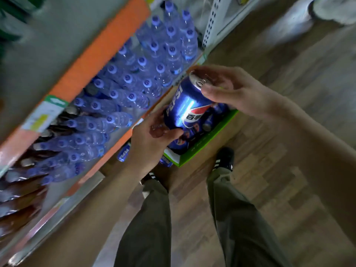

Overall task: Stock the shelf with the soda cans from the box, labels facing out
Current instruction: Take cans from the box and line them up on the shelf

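A blue Pepsi can (pixel 187 105) is held in the air above the box, tilted, its label facing up toward me. My left hand (pixel 152 137) grips its lower end from below. My right hand (pixel 227 87) holds its top rim, fingers curled over the lid. Under the can a green cardboard box (pixel 210 139) stands on the floor with several more blue cans inside. One blue can (pixel 123 152) lies on the lowest shelf level to the left of the box.
The shelf (pixel 100 49) with orange edge strips runs along the left, filled with several clear water bottles (pixel 146 68) with blue caps. A white perforated upright (pixel 212 22) stands at the far end. My legs and black shoes (pixel 224 157) stand on the wood-pattern floor.
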